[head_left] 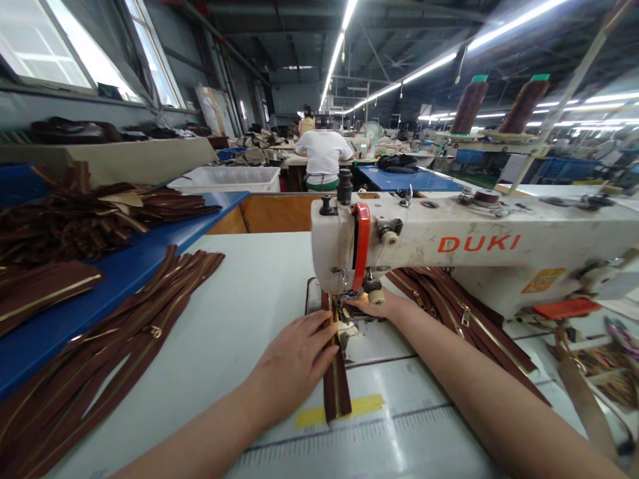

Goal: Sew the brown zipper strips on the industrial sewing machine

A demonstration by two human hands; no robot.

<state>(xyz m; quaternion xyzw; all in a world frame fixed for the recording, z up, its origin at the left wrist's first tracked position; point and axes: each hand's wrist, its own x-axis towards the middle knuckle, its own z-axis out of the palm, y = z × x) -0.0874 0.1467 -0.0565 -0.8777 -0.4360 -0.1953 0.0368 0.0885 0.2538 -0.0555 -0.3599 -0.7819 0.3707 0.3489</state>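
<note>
A sewing machine (479,233) stands in front of me, its needle area low at the left end of the arm. A brown zipper with gold teeth (338,386) runs lengthwise under the presser foot and toward me. My left hand (299,349) rests on this zipper from the left, fingers stretched out and thumb on the tape, just before the needle. My right hand (377,305) reaches in from the right, behind the presser foot; the machine head hides most of its fingers, so their hold does not show. More brown zippers (449,303) lie under the machine arm, beyond my right forearm.
A bundle of brown zippers (150,326) lies on the table at left. Further zippers are heaped on a blue surface (200,219). Yellow tape (367,404) and a printed ruler mark the front. Thread cones (469,106) stand at upper right; a person in white (322,153) sits ahead.
</note>
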